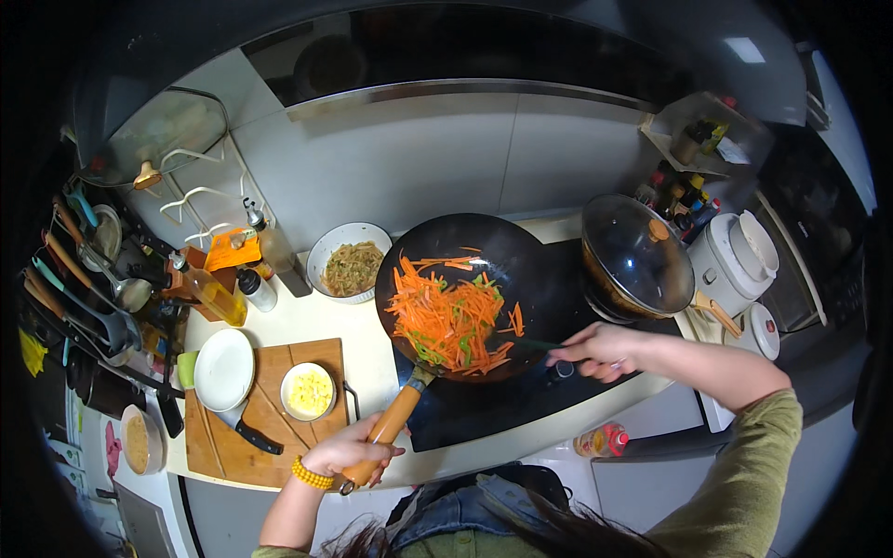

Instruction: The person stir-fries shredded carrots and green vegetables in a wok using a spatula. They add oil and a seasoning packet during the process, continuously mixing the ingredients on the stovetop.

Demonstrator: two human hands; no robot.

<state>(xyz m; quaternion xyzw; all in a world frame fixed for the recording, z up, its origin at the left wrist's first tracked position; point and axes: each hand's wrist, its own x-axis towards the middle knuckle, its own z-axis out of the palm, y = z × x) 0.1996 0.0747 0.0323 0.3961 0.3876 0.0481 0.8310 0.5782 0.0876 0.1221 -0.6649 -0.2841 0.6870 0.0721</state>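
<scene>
My left hand (356, 452) is wrapped around the wooden handle (392, 425) of a black wok (446, 237). Inside the wok lies a heap of carrot strips (446, 314) mixed with green pepper pieces (466, 343). My right hand (601, 352) grips a thin dark-handled utensil (534, 344); its working end reaches into the wok by the carrots and cannot be made out. Under the wok spreads a black cooktop (460, 418).
A lidded pan (638, 258) stands right of the wok, its handle toward me. Left are a bowl of cooked food (351, 268), a cutting board (272, 471) with a knife (254, 436), a white plate (224, 370) and a bowl of yellow pieces (308, 392). Oil bottle (216, 293) stands behind.
</scene>
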